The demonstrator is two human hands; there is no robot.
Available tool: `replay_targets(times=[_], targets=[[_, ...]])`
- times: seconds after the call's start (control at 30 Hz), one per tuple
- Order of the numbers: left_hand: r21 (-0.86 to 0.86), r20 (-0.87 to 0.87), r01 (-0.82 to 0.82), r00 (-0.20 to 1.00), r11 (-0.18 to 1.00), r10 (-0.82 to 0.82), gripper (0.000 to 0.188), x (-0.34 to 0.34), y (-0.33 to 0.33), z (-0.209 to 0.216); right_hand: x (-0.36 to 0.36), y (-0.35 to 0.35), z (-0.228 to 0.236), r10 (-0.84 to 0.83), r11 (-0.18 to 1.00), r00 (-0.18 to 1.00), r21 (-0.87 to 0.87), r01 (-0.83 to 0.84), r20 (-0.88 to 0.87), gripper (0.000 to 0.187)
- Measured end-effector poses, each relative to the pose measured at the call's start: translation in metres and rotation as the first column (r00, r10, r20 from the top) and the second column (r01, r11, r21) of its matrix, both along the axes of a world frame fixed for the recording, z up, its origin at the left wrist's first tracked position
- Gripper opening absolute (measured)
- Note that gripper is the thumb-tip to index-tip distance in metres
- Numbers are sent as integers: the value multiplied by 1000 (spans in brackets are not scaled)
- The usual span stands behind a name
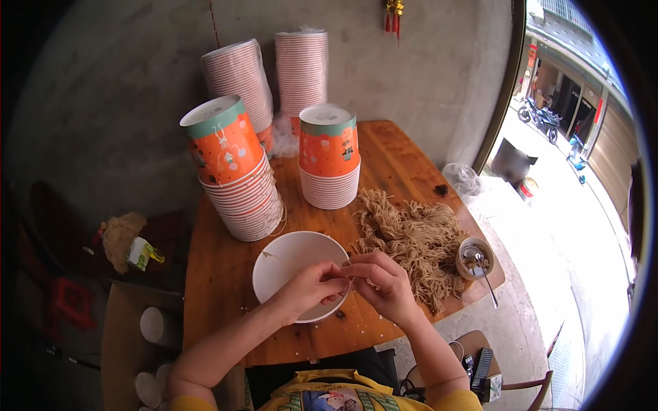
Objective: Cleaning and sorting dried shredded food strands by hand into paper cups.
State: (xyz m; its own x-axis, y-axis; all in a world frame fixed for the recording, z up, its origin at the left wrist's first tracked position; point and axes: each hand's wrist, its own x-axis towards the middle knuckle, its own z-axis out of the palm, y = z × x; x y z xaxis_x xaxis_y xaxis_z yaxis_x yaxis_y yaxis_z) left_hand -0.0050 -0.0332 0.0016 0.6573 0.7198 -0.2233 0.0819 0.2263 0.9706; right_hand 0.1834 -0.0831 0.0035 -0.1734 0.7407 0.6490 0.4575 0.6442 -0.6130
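Observation:
A white paper bucket stands at the table's near side with its mouth facing up. Over its right rim my two hands come together, fingertips nearly touching. My left hand is closed in a pinch on a thin beige string. My right hand pinches the same string from the other side; its ends are hidden by the fingers. A short bit of string shows at the bucket's left rim. Just beyond my right hand spreads a tangled heap of beige strings.
Nested orange and green paper buckets stand upside down in a left stack and a right stack. Wrapped bucket stacks lean by the wall. A small bowl with a spoon sits at the right edge. A cardboard box holds white cups lower left.

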Motion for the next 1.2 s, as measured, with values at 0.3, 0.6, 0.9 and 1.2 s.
replay_targets(times=[0.3, 0.6, 0.9, 1.2], targets=[[62, -94, 48, 995, 997, -41, 12, 4, -5, 5, 5, 30, 11, -11, 997, 944, 75, -15, 331, 32], [-10, -16, 39, 999, 999, -39, 12, 8, -2, 0, 19, 19, -1, -109, 994, 971, 6, 111, 213, 33], [-11, 7, 43, 999, 999, -43, 10, 16, 3, -3, 16, -10, -16, -185, 982, 955, 14, 187, 232, 15], [717, -366, 312, 930, 624, -45, 8, 14, 9, 13, 13, -14, -18, -61, 988, 996, -139, 69, 65, 14]])
